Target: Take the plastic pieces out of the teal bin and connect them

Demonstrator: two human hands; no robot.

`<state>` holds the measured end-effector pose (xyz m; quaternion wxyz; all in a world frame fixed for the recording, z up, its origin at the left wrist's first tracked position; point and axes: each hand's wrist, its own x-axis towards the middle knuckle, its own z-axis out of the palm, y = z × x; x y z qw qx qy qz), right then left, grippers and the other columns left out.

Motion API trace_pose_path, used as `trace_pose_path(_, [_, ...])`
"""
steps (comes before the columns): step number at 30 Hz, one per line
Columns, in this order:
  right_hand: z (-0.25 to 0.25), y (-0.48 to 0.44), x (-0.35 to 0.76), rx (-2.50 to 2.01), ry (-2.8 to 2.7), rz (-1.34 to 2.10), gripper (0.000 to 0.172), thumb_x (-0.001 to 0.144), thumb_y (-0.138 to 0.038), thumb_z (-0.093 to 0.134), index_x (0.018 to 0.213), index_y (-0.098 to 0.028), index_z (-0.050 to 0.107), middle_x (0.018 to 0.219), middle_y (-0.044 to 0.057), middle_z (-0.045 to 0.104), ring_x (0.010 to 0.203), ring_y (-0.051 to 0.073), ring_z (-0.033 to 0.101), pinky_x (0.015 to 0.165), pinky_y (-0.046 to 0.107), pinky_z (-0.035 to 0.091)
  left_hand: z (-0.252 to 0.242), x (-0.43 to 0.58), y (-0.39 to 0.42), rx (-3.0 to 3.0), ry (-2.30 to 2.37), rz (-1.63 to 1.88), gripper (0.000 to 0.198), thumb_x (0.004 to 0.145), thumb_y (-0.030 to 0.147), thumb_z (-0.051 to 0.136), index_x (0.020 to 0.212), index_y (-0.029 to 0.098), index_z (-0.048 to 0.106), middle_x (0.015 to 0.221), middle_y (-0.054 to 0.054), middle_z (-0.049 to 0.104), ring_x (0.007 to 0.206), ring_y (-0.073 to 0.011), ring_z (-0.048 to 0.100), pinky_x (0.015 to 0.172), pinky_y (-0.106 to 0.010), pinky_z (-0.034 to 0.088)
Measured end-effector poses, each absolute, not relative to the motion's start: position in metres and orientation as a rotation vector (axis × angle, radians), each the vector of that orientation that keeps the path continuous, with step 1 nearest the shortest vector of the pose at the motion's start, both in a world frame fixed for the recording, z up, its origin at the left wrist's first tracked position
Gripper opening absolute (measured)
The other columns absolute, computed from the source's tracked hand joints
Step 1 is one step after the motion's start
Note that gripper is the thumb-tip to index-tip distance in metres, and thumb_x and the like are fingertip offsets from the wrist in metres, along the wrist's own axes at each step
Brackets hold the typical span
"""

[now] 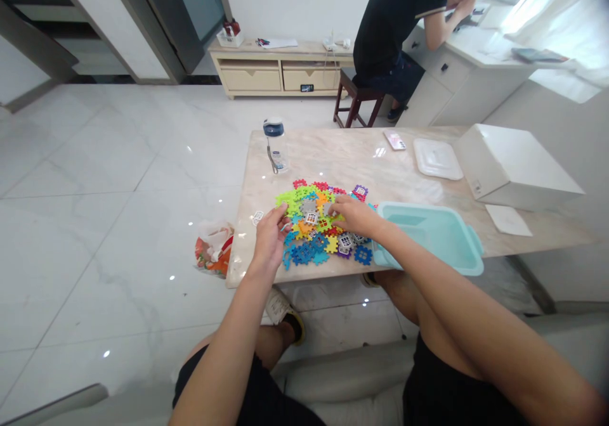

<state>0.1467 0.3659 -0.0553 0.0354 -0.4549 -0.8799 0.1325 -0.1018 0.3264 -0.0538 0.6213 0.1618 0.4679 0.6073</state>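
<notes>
**Both hands in the block pile, centre frame**

My left hand [269, 236] sits at the left edge of the heap of flat, colourful interlocking plastic blocks [318, 226], fingers curled together on a lime-green piece; whether it's actually clamped I cannot tell. My right hand [354, 215] lies on top of the heap right of centre, fingertips pinched on a small grey piece, thumb side hidden, so grip not confirmed either. The pile is at the near edge of the beige marble-look tabletop [333, 153], centre of frame. One white window-shaped piece [257, 217] lies apart, just left of my left hand.

Writing: the clear bottle with a dark blue lid [275, 145] above the pile carries a label, too small to read. Nothing else legible.

Surface, right of the pile: light turquoise plastic tub [440, 236] touching the heap's right side, overhanging the table edge. Upper right: flat white lid [436, 158], large white box [511, 166], small pink card-like item [394, 141].

Room: glossy white marble-tile floor [118, 179], an orange and white plastic bag [214, 248] on it beside the table's left corner. Top of frame: low cream drawer cabinet [280, 71] against the wall, a person in a black shirt [399, 20] seated on a dark wooden stool [356, 99] at a white desk [476, 52].
</notes>
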Motion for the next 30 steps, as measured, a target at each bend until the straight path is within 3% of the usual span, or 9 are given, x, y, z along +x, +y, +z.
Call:
trace_pose_path(6, [-0.069,0.36,0.123,-1.33,-2.905,0.156,0.044,0.09,-0.033,0.086,0.127,-0.015,0.07,0.128,0.017,0.064,0.117,0.033,0.06,0.099,0.042,0.049,-0.055,-0.1,0.326,0.372,1.086,1.327,0.04,0.062,0.033,0.099,0.09,0.015,0.077,0.08,0.001,0.067,0.064,-0.007,0.059,0.05,-0.016,0.041])
trace_pose_path(15, [-0.072,0.36,0.118,-1.386,-2.896,0.083,0.034,0.096,-0.037,0.077,0.119,-0.013,0.072,0.126,0.017,0.064,0.114,0.032,0.059,0.099,0.042,0.048,-0.053,-0.101,0.323,0.436,1.101,1.286,0.04,0.063,0.036,0.099,0.09,0.017,0.076,0.085,0.001,0.069,0.07,-0.0091,0.062,0.057,-0.018,0.047])
trace_pose_path(20, [-0.062,0.362,0.116,-1.35,-2.864,0.061,0.02,0.105,-0.025,0.06,0.104,-0.015,0.078,0.115,0.016,0.069,0.111,0.031,0.061,0.097,0.043,0.048,-0.052,-0.1,0.324,0.444,1.117,1.289,0.042,0.061,0.037,0.099,0.09,0.017,0.075,0.085,0.0,0.069,0.071,-0.0099,0.062,0.056,-0.018,0.047])
trace_pose_path(24, [-0.048,0.365,0.111,-1.394,-2.662,0.167,0.016,0.104,-0.025,0.063,0.105,-0.017,0.077,0.113,0.014,0.073,0.112,0.029,0.064,0.1,0.041,0.049,-0.051,-0.1,0.323,0.457,1.144,1.282,0.042,0.061,0.038,0.099,0.088,0.017,0.074,0.084,0.0,0.07,0.07,-0.0102,0.063,0.056,-0.019,0.047])
trace_pose_path(30, [-0.025,0.367,0.117,-1.523,-2.075,0.544,0.021,0.1,-0.036,0.07,0.087,-0.02,0.068,0.087,0.008,0.076,0.082,0.023,0.07,0.08,0.036,0.053,-0.054,-0.101,0.323,0.503,1.173,1.258,0.047,0.06,0.044,0.1,0.088,0.017,0.074,0.083,0.001,0.067,0.071,-0.0107,0.063,0.058,-0.02,0.05])
